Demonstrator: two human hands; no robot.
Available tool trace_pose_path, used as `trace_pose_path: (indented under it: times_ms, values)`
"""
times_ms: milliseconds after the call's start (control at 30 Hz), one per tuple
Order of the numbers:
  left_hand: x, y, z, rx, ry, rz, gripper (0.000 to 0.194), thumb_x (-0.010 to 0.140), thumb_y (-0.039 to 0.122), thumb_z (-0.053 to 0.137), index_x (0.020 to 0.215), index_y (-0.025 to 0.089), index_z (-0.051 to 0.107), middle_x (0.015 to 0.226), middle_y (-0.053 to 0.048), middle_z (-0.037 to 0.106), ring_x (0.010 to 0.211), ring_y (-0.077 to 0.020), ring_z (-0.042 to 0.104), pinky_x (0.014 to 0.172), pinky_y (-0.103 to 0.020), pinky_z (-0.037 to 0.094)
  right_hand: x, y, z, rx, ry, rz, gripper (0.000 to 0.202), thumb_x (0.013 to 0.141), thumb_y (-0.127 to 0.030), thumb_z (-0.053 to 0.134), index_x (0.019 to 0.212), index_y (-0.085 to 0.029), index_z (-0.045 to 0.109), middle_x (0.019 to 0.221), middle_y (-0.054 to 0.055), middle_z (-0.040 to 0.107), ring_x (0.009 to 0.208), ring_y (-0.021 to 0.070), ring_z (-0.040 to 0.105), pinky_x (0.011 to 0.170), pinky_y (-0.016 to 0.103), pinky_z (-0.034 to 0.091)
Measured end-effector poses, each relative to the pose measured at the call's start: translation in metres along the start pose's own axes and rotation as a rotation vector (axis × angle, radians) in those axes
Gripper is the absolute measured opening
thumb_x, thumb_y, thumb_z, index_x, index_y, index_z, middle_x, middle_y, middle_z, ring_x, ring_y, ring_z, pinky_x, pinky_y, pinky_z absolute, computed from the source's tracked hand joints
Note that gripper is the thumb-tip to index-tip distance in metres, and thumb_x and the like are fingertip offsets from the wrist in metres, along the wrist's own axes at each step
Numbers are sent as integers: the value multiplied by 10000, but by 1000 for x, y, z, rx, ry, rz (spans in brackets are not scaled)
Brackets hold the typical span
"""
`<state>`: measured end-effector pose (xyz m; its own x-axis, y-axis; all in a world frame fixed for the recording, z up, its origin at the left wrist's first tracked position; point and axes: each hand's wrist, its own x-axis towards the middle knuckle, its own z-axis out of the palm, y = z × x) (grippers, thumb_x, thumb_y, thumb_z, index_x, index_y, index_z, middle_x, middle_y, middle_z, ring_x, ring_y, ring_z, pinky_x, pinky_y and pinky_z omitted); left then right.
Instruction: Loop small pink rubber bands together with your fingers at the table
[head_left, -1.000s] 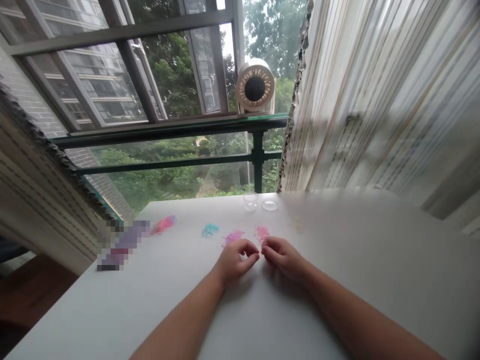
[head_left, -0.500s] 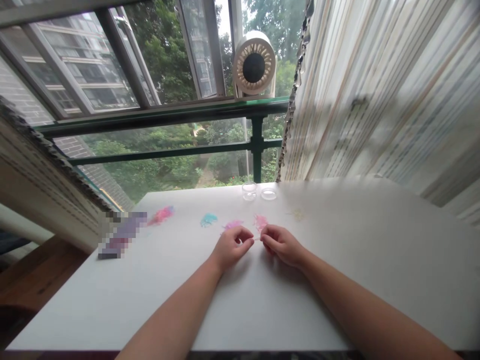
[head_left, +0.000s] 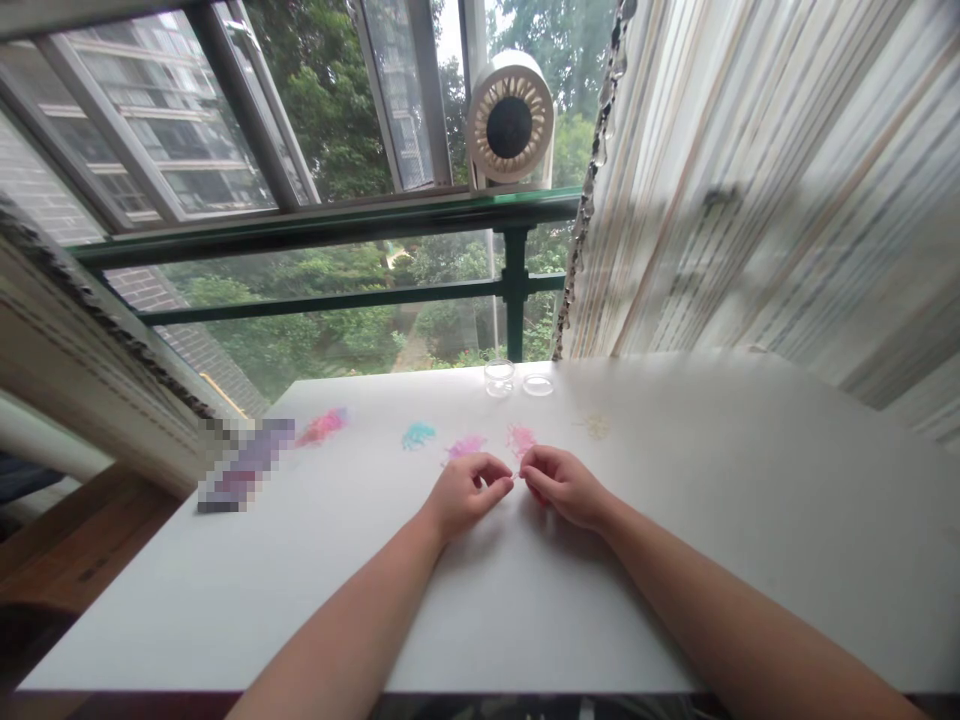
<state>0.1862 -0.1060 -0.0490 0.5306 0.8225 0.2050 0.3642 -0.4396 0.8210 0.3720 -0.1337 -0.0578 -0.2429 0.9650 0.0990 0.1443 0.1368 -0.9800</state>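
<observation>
Over the middle of the white table (head_left: pixel 330 600), my left hand (head_left: pixel 466 495) and my right hand (head_left: pixel 562 487) meet fingertip to fingertip, both pinched. Between them runs a tiny pale strand (head_left: pixel 516 476), too small to name exactly; each pinch grips one end. Just beyond my fingers lie a pink heap (head_left: pixel 520 438) and a purple heap (head_left: pixel 466 447) of small thin pieces. A turquoise heap (head_left: pixel 418 435) is farther left, and a pale yellow heap (head_left: pixel 597 426) sits to the right.
A clear round container (head_left: pixel 499 378) and a clear lid (head_left: pixel 538 384) stand at the table's far edge. On the left are a red-pink heap (head_left: pixel 324 427) and a blurred-out purple item (head_left: pixel 247 470). A white fan (head_left: pixel 510 120) stands by the window, beside a curtain (head_left: pixel 697 200).
My two hands have come slightly closer together, and less of the pale strand shows between the fingertips. The heaps on the table have stayed in place.
</observation>
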Motion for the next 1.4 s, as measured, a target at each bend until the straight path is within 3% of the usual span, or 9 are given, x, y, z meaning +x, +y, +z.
trace_pose_path:
  times_ms: [1400]
  values:
    - [0, 1, -3, 57, 21, 23, 193, 817, 312, 549, 808, 152, 656, 728, -29, 656, 661, -108, 561, 616, -217, 415, 1, 3, -3, -61, 22, -14, 139, 805, -278, 540, 714, -178, 507, 487, -64, 468, 438, 78, 404, 453, 213, 319]
